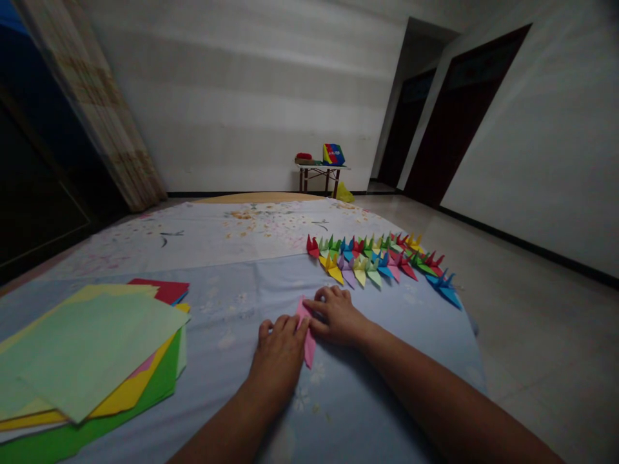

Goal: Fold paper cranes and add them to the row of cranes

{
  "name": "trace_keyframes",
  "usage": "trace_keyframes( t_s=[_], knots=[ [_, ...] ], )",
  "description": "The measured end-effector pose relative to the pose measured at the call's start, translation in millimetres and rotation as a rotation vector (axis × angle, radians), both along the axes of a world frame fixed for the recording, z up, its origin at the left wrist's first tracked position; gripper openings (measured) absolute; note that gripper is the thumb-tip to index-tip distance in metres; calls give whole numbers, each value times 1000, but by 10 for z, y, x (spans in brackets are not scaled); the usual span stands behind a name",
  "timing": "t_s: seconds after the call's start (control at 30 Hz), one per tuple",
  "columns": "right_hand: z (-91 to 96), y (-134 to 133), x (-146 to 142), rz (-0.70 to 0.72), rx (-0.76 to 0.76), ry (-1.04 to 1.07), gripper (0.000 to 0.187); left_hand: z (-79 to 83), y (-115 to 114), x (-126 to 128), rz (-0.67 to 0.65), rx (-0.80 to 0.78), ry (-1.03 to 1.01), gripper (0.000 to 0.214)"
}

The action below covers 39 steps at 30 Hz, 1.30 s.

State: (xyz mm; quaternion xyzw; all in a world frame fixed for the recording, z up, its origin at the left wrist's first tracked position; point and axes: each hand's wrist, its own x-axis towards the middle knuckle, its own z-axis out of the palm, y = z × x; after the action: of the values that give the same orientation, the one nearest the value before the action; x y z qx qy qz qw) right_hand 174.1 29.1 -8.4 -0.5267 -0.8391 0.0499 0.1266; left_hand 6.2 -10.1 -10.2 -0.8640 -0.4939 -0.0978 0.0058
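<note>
A narrow pink folded paper (309, 348) lies on the blue flowered cloth, its lower end tapering to a point. My left hand (280, 354) holds its left edge, the fingers curled and the fingertips pressed to the paper. From the right, my right hand (338, 316) pinches the upper part, with thumb and forefinger on it. The fingers cover part of the middle of the strip. Just beyond my right hand stand rows of folded paper cranes (360, 269) in red, yellow, green, blue, purple and pink.
A loose stack of coloured paper sheets (97, 341) spreads over the table's left side. The round table's cloth (217, 361) reaches its right edge near a blue crane (443, 287). Against the far wall, a small table (323, 169) carries a colourful box (333, 154).
</note>
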Motion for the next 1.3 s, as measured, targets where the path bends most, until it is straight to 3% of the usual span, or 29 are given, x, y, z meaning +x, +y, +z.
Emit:
trace_keyframes(
  t_s=[0.4,0.53,0.7,1.13,1.3],
  knots=[
    [61,222,55,65,-66,-55,58,13,-12,21,28,-21,26,44],
    [42,323,72,-41,-67,24,56,-23,-16,38,38,-1,68,49],
    [-42,424,-55,-116,-85,43,70,-31,-23,64,49,-4,97,50],
    [-38,654,-172,-306,-138,94,58,-32,-28,57,45,-43,103,52],
    [8,617,-133,-321,-6,152,50,63,3,-8,2,-67,61,44]
  ],
)
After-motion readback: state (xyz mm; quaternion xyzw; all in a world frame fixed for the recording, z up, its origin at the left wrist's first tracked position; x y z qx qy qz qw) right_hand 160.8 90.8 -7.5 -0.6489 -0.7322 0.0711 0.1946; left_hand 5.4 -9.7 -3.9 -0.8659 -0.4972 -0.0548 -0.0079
